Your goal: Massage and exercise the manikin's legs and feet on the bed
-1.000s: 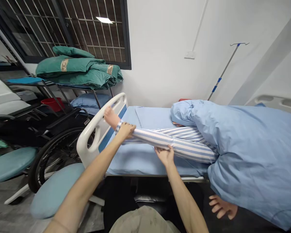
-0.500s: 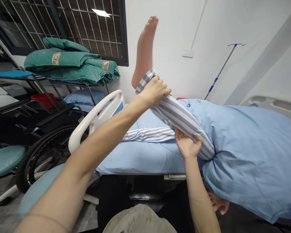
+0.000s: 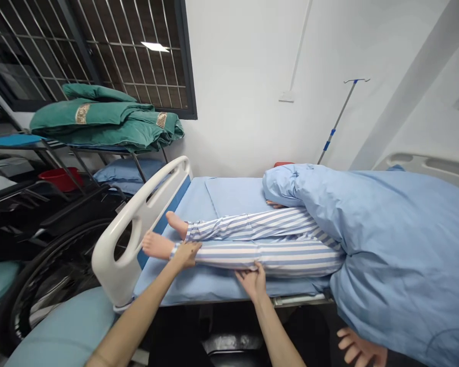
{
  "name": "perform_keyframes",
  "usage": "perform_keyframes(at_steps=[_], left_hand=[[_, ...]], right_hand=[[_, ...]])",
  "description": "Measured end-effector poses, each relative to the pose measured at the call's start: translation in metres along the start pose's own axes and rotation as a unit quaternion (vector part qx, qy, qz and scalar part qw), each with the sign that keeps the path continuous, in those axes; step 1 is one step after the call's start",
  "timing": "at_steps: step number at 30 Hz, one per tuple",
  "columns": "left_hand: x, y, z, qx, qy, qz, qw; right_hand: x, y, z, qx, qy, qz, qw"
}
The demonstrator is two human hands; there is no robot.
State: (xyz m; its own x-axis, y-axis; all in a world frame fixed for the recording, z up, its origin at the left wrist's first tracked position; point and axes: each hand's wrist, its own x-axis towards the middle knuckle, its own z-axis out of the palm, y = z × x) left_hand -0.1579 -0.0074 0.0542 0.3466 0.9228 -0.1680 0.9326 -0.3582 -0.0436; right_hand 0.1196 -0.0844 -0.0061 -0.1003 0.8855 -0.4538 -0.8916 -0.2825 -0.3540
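Observation:
A figure that looks like a care manikin lies on the bed, both legs stretched out in blue-and-white striped trousers. My left hand is wrapped over the near leg just above the ankle, beside its bare foot. Under the same leg, around the knee, my right hand cups it from the near side; the thumb shows on the cloth and the fingertips are hidden beneath. The far leg lies alongside. A blue quilt covers the upper body, folded back at the thighs.
A white footboard rises at the bed's left end, with a wheelchair wheel beyond it. One manikin hand hangs over the near edge. An IV pole stands behind, and green folded quilts rest on chairs.
The near leg, raised and bent with its foot in the air, has come down flat on the bed beside the far leg. Both my hands moved down and left with it.

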Motion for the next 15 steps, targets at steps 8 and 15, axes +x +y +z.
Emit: perform_keyframes(at_steps=[8,15], left_hand=[[0.018,-0.019,0.041,-0.114,-0.062,0.006,0.992],[0.085,-0.023,-0.011,-0.236,0.09,0.023,0.967]], right_hand=[[-0.053,-0.007,-0.065,-0.246,0.028,0.026,0.968],[-0.042,-0.038,-0.014,-0.353,0.031,-0.068,0.933]])
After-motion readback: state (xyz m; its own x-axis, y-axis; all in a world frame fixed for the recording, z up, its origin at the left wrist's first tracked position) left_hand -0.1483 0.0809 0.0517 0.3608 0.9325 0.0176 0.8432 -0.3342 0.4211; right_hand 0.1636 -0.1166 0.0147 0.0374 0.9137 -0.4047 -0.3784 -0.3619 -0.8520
